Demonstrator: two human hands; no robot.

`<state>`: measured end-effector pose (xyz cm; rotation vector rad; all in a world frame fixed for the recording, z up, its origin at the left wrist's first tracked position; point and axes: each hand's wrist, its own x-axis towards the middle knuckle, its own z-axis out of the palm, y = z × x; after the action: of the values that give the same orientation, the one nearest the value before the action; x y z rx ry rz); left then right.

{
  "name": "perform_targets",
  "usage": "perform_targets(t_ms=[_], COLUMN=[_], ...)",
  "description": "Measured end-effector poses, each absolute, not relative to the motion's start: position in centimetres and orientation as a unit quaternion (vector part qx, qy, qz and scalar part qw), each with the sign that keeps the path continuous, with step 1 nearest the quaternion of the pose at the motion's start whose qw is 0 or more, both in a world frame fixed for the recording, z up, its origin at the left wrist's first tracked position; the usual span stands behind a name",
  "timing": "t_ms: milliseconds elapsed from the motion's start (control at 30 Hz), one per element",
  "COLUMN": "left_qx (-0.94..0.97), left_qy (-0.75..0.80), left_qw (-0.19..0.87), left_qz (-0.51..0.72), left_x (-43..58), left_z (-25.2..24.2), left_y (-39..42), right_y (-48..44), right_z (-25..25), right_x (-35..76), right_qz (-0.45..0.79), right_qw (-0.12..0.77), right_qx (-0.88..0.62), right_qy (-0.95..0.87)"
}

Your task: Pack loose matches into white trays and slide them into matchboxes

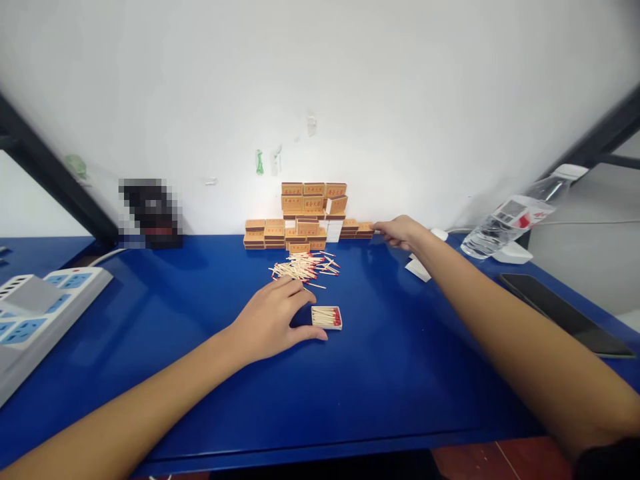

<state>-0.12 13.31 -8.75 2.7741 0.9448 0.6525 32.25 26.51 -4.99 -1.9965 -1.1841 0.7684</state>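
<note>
My left hand [273, 317] rests low over the blue table, thumb and fingers apart and nothing held. Just off its fingertips lies an open white matchbox tray [327, 318], filled with red-tipped matches. Beyond the fingers is a loose pile of matches [300, 267]. My right hand [399, 231] reaches to the right end of the stacked boxes, its fingers closed at the edge of an orange matchbox [365, 231]. Several more matchboxes [303, 203] are stacked in tiers against the wall, one of them tilted. White trays [334, 231] stand among them.
On the left are a white power strip [60, 300] and a dark blurred-out object [153, 213]. To the right, a tilted water bottle [520, 213], a black phone [563, 313] and a white paper piece [418, 268] lie beside my right arm. A white wall [400, 100] rises behind.
</note>
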Motion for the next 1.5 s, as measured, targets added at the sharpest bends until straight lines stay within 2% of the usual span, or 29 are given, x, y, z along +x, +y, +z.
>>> perform_targets(t_ms=[133, 267, 433, 500, 633, 800, 867, 1033, 1200, 1500], left_qx=[0.910, 0.873, 0.859, 0.869, 0.878, 0.869, 0.872, 0.890, 0.895, 0.881], left_qy=[0.334, 0.371, 0.366, 0.339, 0.321, 0.360, 0.369, 0.355, 0.351, 0.370], left_qw=[0.049, 0.007, 0.008, -0.006, -0.021, -0.014, -0.008, 0.002, 0.037, 0.105], left_qz=[0.239, 0.316, 0.358, 0.359, 0.355, 0.340, 0.321, 0.285, 0.274, 0.275], left_x=[-0.4, -0.8, -0.8, -0.7, -1.0, -2.1, -2.3, -2.2, -2.1, -2.2], left_z=[-8.0, -7.2, -7.2, -7.4, -7.6, -7.7, -7.7, -7.5, -7.5, -7.3], left_y=[13.5, 13.7, 13.9, 14.0, 14.6, 16.0, 16.2, 16.0, 15.9, 16.2], right_y=[24.8, 20.4, 13.9, 12.5, 12.1, 12.4, 12.4, 13.0, 14.1, 14.6], right_z=[-3.9, -3.2, -5.0, -5.6, -5.3, -4.8, -5.1, -5.3, -5.1, -5.4], right_x=[32.8, 30.2, 23.8, 22.5, 23.9, 27.1, 27.2, 27.1, 28.2, 28.4], right_qz=[0.361, 0.417, 0.565, 0.588, 0.518, 0.330, 0.311, 0.268, 0.295, 0.379], right_qw=[0.404, 0.445, 0.366, 0.353, 0.312, 0.117, 0.091, 0.147, 0.234, 0.266], right_qx=[-0.706, -0.627, -0.490, -0.470, -0.460, -0.434, -0.428, -0.419, -0.424, -0.407], right_qy=[-0.456, -0.484, -0.554, -0.555, -0.650, -0.830, -0.844, -0.855, -0.824, -0.788])
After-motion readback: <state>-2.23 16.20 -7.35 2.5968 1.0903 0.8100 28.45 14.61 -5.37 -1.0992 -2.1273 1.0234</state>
